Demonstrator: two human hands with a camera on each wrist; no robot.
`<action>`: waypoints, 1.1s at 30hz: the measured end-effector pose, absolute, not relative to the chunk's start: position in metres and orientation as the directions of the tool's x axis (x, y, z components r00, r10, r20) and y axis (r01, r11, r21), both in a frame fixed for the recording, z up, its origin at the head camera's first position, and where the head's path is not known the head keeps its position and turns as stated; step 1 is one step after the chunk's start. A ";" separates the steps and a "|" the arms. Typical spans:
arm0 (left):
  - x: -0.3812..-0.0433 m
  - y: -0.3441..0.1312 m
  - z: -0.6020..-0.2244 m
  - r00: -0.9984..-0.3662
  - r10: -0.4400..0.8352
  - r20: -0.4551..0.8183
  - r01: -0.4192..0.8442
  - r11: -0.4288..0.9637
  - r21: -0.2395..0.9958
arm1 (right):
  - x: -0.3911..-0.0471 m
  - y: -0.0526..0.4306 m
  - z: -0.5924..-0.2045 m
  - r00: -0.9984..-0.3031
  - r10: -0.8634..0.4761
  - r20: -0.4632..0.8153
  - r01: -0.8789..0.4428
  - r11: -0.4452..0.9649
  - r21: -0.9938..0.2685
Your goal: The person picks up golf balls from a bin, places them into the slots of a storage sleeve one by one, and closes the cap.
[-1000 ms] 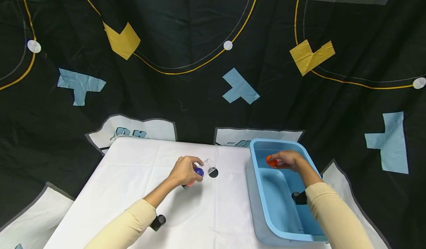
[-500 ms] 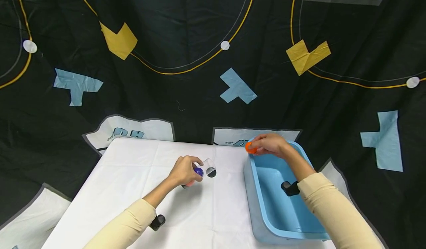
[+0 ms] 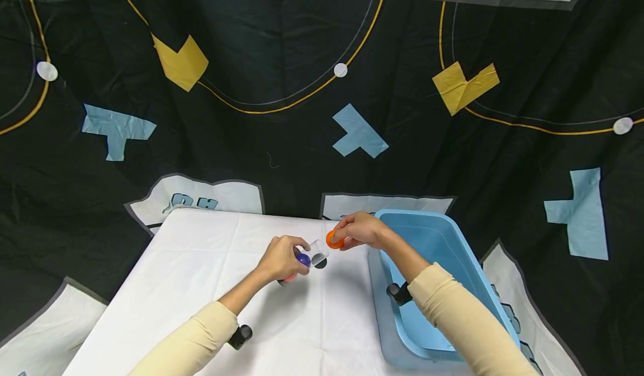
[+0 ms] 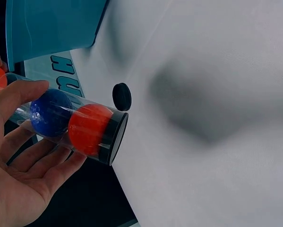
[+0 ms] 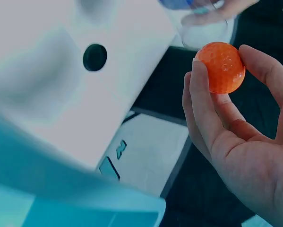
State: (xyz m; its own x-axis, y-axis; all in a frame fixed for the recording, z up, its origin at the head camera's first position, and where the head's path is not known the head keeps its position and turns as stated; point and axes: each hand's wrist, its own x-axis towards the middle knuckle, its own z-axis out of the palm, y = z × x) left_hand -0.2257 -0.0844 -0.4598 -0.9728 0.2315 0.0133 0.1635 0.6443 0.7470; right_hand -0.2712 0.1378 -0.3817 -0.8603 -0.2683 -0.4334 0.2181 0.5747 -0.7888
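A clear tube [image 4: 61,137] with a black end cap is gripped between the thumb and fingers of my left hand [image 3: 278,258], tilted above the table. Inside it a red-orange ball [image 4: 89,129] lies against the cap, and a blue ball [image 4: 51,112] lies beside that one. The thumb and fingertips of my right hand [image 3: 364,229] pinch an orange dimpled ball [image 5: 221,67] right by the tube's uncapped mouth. On the white table, a loose round black cap [image 4: 122,97] lies below the tube.
A light blue plastic bin [image 3: 384,331] stands at the table's right, under my right forearm. The white-covered table [image 3: 201,253] ends at a black cloth backdrop [image 3: 282,158]. A black wrist camera [image 3: 240,337] hangs under the left sleeve, another [image 3: 399,294] under the right.
My right hand has lifted the orange ball out of the blue bin and carried it left to the tube's mouth. The left hand and tube have stayed nearly still.
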 end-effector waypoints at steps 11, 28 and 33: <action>-0.227 -0.080 -0.460 -0.971 0.240 0.002 0.160 0.642 0.750 | -0.268 0.126 -0.397 -0.855 -0.285 -0.433 0.214 0.567 -0.796; -0.224 -0.088 -0.465 -0.977 0.211 0.027 0.161 0.649 0.744 | -0.268 0.120 -0.402 -0.835 -0.289 -0.469 0.256 0.550 -0.795; -0.223 -0.096 -0.467 -0.982 0.188 0.030 0.148 0.655 0.741 | -0.269 0.124 -0.406 -0.873 -0.229 -0.430 0.219 0.603 -0.767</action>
